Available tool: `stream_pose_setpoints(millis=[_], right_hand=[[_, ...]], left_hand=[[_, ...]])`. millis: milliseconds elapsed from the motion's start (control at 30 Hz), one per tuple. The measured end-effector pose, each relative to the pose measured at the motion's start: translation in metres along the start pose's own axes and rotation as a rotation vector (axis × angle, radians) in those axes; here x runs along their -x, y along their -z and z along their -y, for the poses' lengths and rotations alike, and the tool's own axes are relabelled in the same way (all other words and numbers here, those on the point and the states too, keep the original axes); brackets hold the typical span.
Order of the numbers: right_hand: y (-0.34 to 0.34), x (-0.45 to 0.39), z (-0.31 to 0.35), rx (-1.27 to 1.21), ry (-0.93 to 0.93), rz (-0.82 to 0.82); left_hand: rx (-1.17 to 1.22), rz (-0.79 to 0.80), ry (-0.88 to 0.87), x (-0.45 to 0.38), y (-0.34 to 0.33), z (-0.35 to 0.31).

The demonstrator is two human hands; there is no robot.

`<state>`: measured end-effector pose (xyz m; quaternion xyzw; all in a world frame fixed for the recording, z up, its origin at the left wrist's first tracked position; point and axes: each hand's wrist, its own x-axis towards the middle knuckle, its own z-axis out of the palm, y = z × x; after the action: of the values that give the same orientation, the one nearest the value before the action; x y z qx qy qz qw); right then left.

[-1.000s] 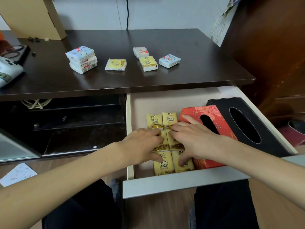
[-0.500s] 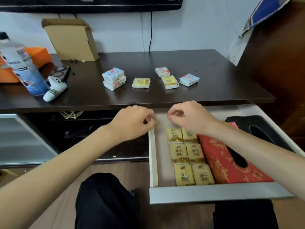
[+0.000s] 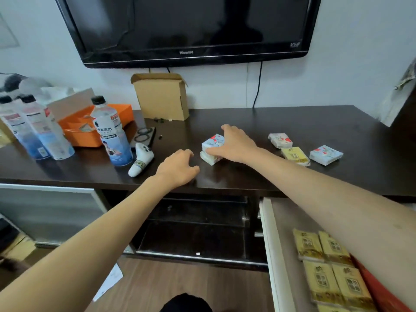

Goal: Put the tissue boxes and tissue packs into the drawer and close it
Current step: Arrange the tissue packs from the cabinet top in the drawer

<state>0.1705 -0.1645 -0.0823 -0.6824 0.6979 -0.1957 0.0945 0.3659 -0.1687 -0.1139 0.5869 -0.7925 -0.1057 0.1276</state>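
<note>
My right hand (image 3: 234, 144) is closed over a small stack of white-and-blue tissue packs (image 3: 211, 149) on the dark table top (image 3: 247, 176), thumb at its front and fingers at its back. My left hand (image 3: 177, 168) hovers just left of the stack, fingers curled and holding nothing. Further right on the table lie a white pack (image 3: 280, 140), a yellow pack (image 3: 295, 156) and a blue-white pack (image 3: 326, 154). The open drawer (image 3: 273, 255) at lower right holds several yellow packs (image 3: 326, 266) and a red tissue box (image 3: 378, 293), mostly hidden by my right arm.
Three water bottles (image 3: 112, 134), an orange tray (image 3: 90, 129), a white game controller (image 3: 141, 162) and a cardboard box (image 3: 161, 95) crowd the table's left and back. A television (image 3: 186, 28) hangs on the wall above. A glass cabinet door (image 3: 45, 212) stands at lower left.
Both hands left the drawer and rose to the table top. My right hand has closed on the stack of tissue packs and my left hand has come up beside it. The camera tilted upward.
</note>
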Motion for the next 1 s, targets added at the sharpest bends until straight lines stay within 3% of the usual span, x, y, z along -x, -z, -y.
stream_pose_setpoints(millis=[100, 267, 400, 600, 800, 900, 1000], right_hand=[[-0.014, -0.019, -0.005, 0.021, -0.006, -0.011], [-0.002, 0.002, -0.05, -0.103, -0.006, -0.236], [0.006, 0.042, -0.091, -0.085, -0.089, -0.075], [-0.008, 0.069, -0.09, 0.083, -0.011, 0.028], [-0.003, 0.044, -0.067, -0.05, 0.031, -0.119], [-0.011, 0.017, -0.049, -0.038, 0.047, -0.072], [-0.029, -0.008, -0.028, 0.032, 0.028, 0.031]], left_hand=[[0.086, 0.02, 0.025, -0.022, -0.007, 0.006], [0.237, -0.037, -0.035, -0.048, -0.017, -0.002], [0.203, -0.057, -0.089, -0.061, -0.023, -0.023], [0.192, -0.139, -0.094, -0.065, -0.029, -0.035], [0.407, -0.286, -0.063, -0.055, -0.012, -0.014], [0.248, -0.276, 0.013, -0.043, -0.007, 0.01], [0.056, -0.141, 0.083, -0.029, -0.012, 0.028]])
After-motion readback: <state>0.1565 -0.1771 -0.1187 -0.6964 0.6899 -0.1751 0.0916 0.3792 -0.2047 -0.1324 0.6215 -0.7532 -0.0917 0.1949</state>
